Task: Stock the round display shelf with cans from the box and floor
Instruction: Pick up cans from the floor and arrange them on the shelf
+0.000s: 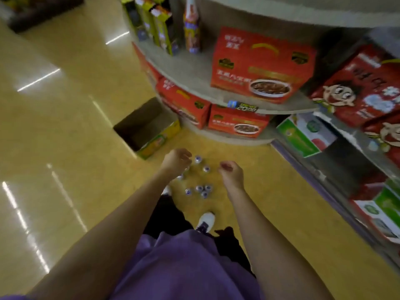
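Several small cans (199, 188) with silver-and-purple tops stand on the yellow floor below my hands. My left hand (176, 161) hangs over the left cans, fingers loosely curled, holding nothing. My right hand (230, 169) hovers to the right of the cans, also loosely curled and empty. The open cardboard box (147, 128) lies on the floor to the upper left, its inside dark and seemingly empty. The round display shelf (194, 72) rises behind it, carrying red cartons (262, 63), tall packs and a bottle.
Straight shelving (346, 135) with red and green packages runs along the right. My white shoes (205, 220) stand just below the cans. Glossy floor spreads to the left. A price tag (242, 106) hangs on the round shelf's edge.
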Motion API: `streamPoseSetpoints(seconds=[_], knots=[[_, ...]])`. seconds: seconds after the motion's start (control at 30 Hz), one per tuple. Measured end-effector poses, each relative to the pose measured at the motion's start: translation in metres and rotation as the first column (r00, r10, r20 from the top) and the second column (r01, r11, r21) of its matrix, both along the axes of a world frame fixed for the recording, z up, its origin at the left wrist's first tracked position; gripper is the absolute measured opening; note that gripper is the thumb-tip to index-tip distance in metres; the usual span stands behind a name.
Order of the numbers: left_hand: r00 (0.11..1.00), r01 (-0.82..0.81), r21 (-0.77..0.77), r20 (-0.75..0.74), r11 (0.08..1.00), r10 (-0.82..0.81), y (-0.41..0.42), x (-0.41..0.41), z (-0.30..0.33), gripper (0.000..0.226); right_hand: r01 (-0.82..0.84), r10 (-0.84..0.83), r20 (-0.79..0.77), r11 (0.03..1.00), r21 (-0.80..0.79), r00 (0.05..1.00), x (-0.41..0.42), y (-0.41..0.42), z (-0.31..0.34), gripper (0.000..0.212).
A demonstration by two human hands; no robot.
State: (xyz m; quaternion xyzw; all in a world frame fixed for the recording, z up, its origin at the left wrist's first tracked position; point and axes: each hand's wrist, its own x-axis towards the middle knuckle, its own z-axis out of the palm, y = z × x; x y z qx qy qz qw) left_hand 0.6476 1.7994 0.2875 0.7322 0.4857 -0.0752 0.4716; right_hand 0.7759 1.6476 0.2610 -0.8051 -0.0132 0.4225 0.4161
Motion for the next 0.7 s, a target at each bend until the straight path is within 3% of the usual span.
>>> streamPoseSetpoints(seconds=[0.17,0.37,0.7], knots=[[0.992,-0.016,0.057,-0.123,0.998,0.023,-0.006,-0.056,-0.032,0.03,-0.207,0.211,0.027,0.973,-0.099,0.977,-0.031,0.007,-0.03,0.027],[0.976,-0.002,-0.025,-0.216,1.0,-0.003,-0.018,-0.08,-0.118,0.033,-0.404,0.416,0.013,0.89,-0.213,0.909,-0.065,0.022,-0.1,0.026],[0.954,0.009,-0.119,-0.296,0.993,-0.045,-0.037,-0.086,-0.358,0.039,-0.511,0.538,0.003,0.802,-0.309,0.843,-0.086,0.036,-0.337,0.035]])
